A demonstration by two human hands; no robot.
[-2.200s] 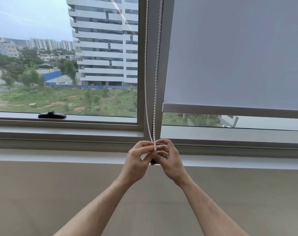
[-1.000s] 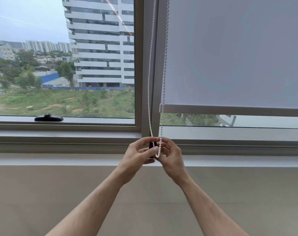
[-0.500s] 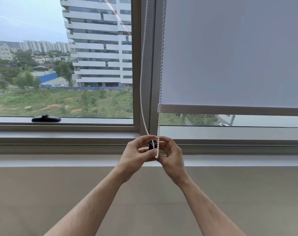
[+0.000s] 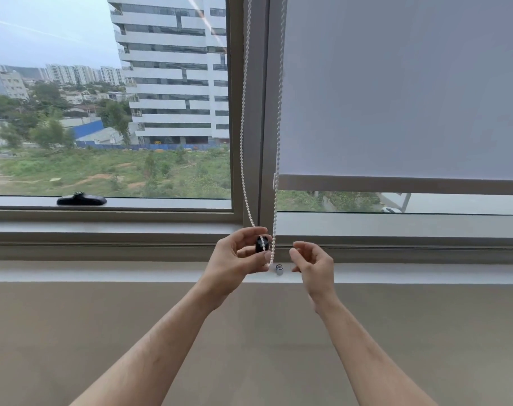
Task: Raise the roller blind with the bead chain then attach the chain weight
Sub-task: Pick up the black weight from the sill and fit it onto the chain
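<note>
A grey roller blind [image 4: 401,92] covers most of the right window pane, its bottom bar [image 4: 395,185] hanging a little above the sill. A white bead chain [image 4: 243,136] drops in a loop along the window post. My left hand [image 4: 237,256] pinches a small black chain weight [image 4: 262,244] with the chain's lower loop running over it. My right hand [image 4: 312,263] hovers just right of the chain, fingers curled and apart, holding nothing. A small silver piece [image 4: 279,269] sits on the ledge between my hands.
A black window handle [image 4: 81,198] lies on the left frame. The grey window post [image 4: 261,112] stands behind the chain. A white ledge [image 4: 102,272] runs below the window, with a beige wall [image 4: 73,332] under it.
My right hand has let go and pulled away to the right. The left hand keeps the black weight and chain. The silver piece on the ledge is now uncovered.
</note>
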